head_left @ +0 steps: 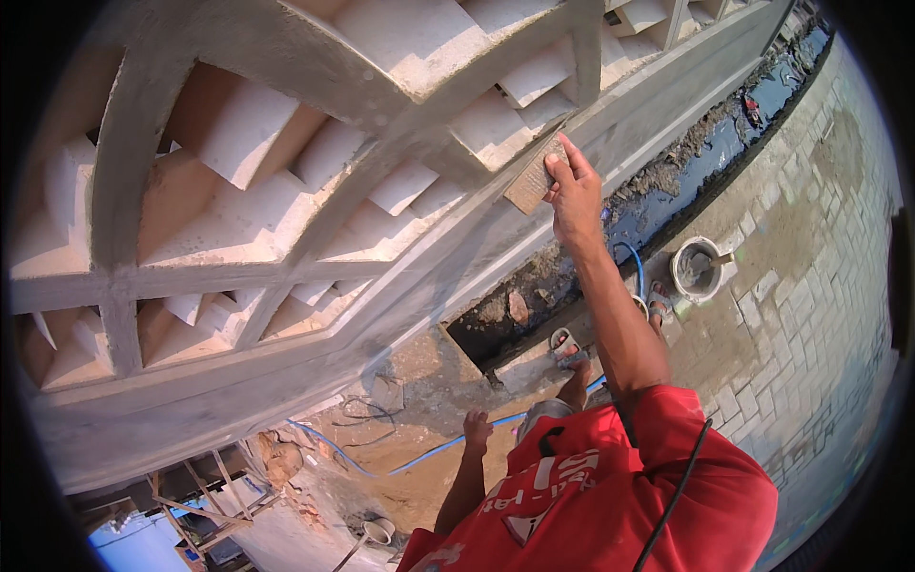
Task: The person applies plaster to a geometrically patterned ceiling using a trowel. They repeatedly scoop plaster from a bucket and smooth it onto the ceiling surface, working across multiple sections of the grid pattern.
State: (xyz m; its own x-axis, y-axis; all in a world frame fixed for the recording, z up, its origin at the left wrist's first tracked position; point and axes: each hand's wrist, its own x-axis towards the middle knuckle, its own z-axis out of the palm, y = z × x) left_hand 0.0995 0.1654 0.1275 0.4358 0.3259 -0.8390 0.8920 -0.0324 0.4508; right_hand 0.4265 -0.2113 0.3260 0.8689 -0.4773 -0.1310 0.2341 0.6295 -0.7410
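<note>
My right hand (576, 195) reaches up to the grey plastered wall (400, 276) and grips a flat, brown rectangular piece (534, 179) that looks like wood. The piece lies against or very close to the rim below the wall's lattice; contact cannot be made out. Angular recesses with pale inner faces (238, 124) fill the lattice to the left. Down at my side hangs my left hand (477, 429), empty, with its fingers loosely apart.
A drain trench (667, 181) with dark water runs along the wall's foot. On the block paving (810, 315) stands a bucket (699, 272) holding grey mix. A blue hose (429, 453) crosses the ground near my feet. Wooden framing (214, 500) stands at lower left.
</note>
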